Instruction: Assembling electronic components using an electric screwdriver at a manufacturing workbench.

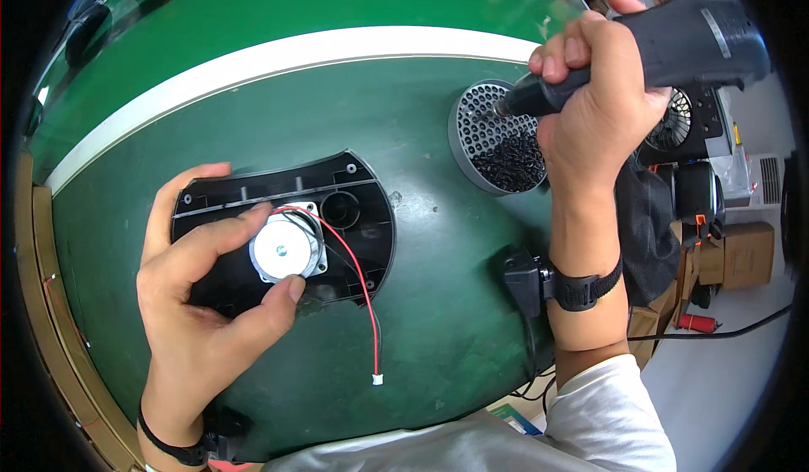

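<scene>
1. Closest to the dark green table's (pixel 455 303) near edge, a small white plastic connector (pixel 377 379) ends the thin red and black wires (pixel 358 265).
2. Left hand (pixel 194 291) now: thumb and forefinger pinching a round silver metal unit (pixel 281 251) on the table's left half.
3. Under it, a black plastic housing (pixel 371 211) with curved sides.
4. Toward the far right corner, a round grey perforated tray (pixel 456 139), black screws (pixel 510 162) heaped at its near side.
5. Right hand (pixel 602 76), wrapped round a black cylindrical power screwdriver (pixel 695 42), tip at the tray; contact, can't tell!
</scene>
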Motion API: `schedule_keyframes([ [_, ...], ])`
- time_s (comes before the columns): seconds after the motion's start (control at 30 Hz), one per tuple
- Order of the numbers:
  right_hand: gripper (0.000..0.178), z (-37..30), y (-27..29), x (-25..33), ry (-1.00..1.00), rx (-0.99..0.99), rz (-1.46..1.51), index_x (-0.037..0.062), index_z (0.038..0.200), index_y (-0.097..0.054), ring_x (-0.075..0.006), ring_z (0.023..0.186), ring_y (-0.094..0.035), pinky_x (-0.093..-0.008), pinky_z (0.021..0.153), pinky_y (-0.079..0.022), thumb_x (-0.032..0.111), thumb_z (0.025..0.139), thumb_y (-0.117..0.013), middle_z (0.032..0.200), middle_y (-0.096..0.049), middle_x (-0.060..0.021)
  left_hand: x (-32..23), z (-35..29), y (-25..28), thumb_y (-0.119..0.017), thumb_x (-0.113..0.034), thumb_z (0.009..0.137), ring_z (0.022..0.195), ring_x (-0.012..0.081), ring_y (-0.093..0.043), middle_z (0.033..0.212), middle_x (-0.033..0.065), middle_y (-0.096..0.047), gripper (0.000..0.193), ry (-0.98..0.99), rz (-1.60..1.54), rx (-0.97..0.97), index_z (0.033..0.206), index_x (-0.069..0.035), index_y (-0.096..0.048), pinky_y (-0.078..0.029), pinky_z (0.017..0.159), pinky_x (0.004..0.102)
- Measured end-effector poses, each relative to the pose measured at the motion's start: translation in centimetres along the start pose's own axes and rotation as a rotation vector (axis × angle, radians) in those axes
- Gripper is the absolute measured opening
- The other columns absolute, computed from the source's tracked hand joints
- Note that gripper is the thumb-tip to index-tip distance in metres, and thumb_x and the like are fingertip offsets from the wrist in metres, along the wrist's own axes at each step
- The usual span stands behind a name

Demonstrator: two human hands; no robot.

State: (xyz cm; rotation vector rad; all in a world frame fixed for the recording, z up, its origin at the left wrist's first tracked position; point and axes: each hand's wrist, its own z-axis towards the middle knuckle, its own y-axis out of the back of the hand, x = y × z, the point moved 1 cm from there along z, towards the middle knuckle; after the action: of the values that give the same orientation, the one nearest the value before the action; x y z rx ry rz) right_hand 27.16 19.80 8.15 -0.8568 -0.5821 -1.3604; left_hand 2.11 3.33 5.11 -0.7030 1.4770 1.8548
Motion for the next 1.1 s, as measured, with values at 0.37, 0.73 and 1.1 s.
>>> schedule_keyframes([
  [0.37,0.011,0.0,0.2,7.8,-0.028,0.262,0.299,0.0076,0.080,-0.049,-0.0114,0.062,-0.043,-0.0290,0.068,-0.038,0.011,0.090,-0.054,0.071,-0.042,0.0006,-0.1,-0.1,0.2,-0.082,-0.005,0.058,0.114,0.0289,-0.064,0.132,0.0239,-0.057,0.045,-0.001,-0.001,-0.028,0.102,0.003,-0.074,-0.047,0.100,0.0377],
  [0.73,0.023,-5.9,-1.4,13.0,-0.281,0.487,0.162,0.0128,0.071,-0.037,-0.0083,0.057,-0.037,-0.0221,0.065,-0.035,0.015,0.092,-0.049,0.067,-0.044,0.0027,0.5,-0.5,0.3,-0.084,-0.007,0.062,0.110,0.0253,-0.065,0.131,0.0213,-0.056,0.046,-0.022,-0.108,-0.034,0.105,0.002,-0.074,-0.050,0.096,0.0361],
  [1.1,0.029,-8.4,-5.0,10.3,-0.456,0.307,0.194,0.0079,0.107,-0.034,-0.0112,0.057,-0.047,-0.0296,0.067,-0.046,0.011,0.092,-0.060,0.064,-0.045,0.0011,0.8,-0.5,0.3,-0.083,-0.003,0.062,0.123,0.0317,-0.058,0.105,0.0175,-0.071,0.043,-0.059,-0.117,-0.057,0.104,0.003,-0.073,-0.051,0.095,0.0367],
])
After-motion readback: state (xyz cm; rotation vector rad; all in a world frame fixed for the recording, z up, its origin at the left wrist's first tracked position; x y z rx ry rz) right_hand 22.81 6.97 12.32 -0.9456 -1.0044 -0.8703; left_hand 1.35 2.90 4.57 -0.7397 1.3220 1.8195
